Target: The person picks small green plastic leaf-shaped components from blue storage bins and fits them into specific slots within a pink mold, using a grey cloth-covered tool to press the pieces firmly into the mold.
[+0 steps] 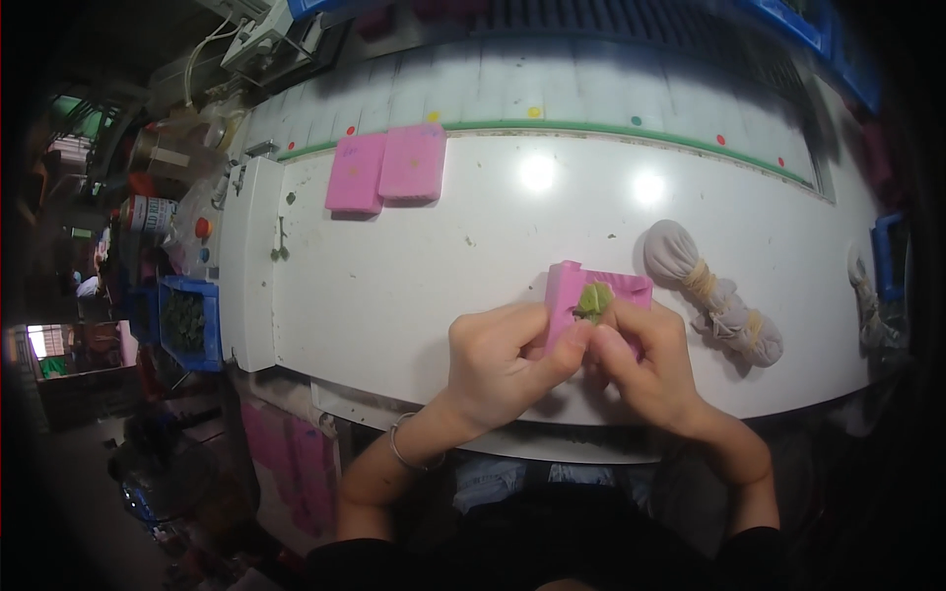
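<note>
In the head view, the worker's right hand [655, 360] pinches a green leafy piece [594, 298] between thumb and finger. The left hand [500, 357] meets it at the base of the leaf; whether its fingers clamp the stem cannot be told, as the fingertips overlap. The leafy piece is located in front of a pink block [562, 292], above the white worktop [394, 286]. A tied grey cloth bundle [724, 305] lies to the right. At far left, a blue crate [214, 320] contains dark green foliage [183, 320].
</note>
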`<action>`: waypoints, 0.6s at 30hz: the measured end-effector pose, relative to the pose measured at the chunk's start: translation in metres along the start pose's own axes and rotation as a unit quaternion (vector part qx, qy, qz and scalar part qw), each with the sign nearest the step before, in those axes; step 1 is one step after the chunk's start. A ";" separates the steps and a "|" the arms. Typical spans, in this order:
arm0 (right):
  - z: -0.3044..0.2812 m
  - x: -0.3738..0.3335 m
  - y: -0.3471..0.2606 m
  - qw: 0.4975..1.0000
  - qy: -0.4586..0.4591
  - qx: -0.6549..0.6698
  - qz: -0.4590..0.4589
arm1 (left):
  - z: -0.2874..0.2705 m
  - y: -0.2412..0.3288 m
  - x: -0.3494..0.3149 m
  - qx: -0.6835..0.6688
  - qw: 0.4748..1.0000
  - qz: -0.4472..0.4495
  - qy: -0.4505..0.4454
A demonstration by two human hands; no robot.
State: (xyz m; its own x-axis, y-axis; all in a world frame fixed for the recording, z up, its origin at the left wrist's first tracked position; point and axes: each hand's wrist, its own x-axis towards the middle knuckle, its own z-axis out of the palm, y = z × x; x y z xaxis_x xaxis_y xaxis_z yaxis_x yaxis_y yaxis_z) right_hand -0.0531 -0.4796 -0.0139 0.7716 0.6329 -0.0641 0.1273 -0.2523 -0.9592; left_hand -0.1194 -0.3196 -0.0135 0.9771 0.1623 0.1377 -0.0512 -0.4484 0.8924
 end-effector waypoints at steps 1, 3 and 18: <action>0.001 -0.003 0.000 0.996 -0.006 0.076 0.048 | -0.001 -0.002 -0.001 0.058 0.998 0.014 0.025; 0.003 -0.008 -0.005 0.985 -0.017 0.149 0.090 | 0.002 -0.009 0.003 0.053 0.994 0.076 0.054; -0.013 -0.023 -0.050 0.925 -0.335 0.129 0.124 | -0.004 0.005 -0.008 -0.635 0.757 -0.137 0.064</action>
State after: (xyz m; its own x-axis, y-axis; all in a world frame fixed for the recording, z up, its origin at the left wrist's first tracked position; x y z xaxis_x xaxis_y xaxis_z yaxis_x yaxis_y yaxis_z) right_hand -0.0696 -0.4910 0.0393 0.1875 0.9120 -0.3649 -0.2210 -0.3228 -0.9203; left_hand -0.1285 -0.3202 -0.0082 0.9632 0.2166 -0.1591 -0.0872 0.8119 0.5772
